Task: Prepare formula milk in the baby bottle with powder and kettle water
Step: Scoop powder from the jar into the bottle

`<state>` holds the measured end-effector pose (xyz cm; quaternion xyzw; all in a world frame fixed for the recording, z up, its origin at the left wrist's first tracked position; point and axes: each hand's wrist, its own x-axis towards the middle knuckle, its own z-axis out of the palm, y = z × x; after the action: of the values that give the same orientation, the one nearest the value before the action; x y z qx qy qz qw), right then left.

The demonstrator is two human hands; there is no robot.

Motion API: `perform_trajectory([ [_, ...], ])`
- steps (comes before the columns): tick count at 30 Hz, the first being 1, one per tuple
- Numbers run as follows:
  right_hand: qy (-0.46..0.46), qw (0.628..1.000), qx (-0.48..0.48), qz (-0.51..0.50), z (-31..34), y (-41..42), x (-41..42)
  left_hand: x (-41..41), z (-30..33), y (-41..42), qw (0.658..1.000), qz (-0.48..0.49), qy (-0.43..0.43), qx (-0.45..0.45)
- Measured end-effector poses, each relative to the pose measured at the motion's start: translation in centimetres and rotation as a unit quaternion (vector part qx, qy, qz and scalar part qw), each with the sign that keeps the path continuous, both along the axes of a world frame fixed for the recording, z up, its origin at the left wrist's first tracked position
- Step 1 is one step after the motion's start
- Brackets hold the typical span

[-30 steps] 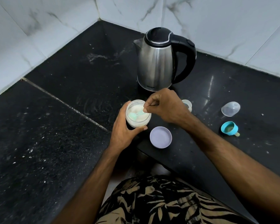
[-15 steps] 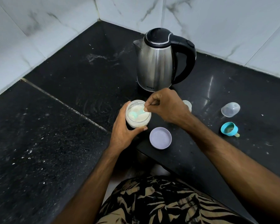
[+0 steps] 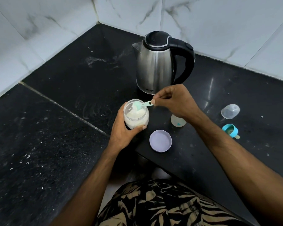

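Black stone counter (image 3: 59, 144) meets marbled wall tiles. We note our left hand (image 3: 122, 132) gripping the open powder jar (image 3: 136, 115); our right hand (image 3: 175, 101) pinches the green scoop (image 3: 140, 106), loaded, above the jar mouth. Baby bottle (image 3: 177, 122) stands beneath our right wrist, before the kettle (image 3: 157, 62). Lilac lid (image 3: 160, 140) lies near the jar.

1. The left hand (image 3: 122, 131) grips an open powder jar (image 3: 136, 117).
2. The right hand (image 3: 175, 101) pinches a green scoop (image 3: 140, 106) of powder over the jar's mouth.
3. A steel kettle (image 3: 155, 66), lilac lid (image 3: 160, 140) and baby bottle (image 3: 177, 122) stand on the black desk (image 3: 55, 128).
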<state>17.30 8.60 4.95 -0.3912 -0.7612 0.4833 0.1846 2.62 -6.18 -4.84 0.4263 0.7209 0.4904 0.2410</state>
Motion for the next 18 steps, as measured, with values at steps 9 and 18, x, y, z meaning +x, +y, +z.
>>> perform_trajectory([
  [9, 0.040, 0.999, -0.019, -0.026, 1.5, 0.8, 1.3, -0.1, 0.4, 0.3, 0.999, 0.022, -0.043, -0.012],
  [18, 0.078, 0.993, -0.032, -0.080, 2.1, 2.3, 4.4, 0.3, 4.8, 1.7, 0.998, 0.013, 0.042, 0.040],
])
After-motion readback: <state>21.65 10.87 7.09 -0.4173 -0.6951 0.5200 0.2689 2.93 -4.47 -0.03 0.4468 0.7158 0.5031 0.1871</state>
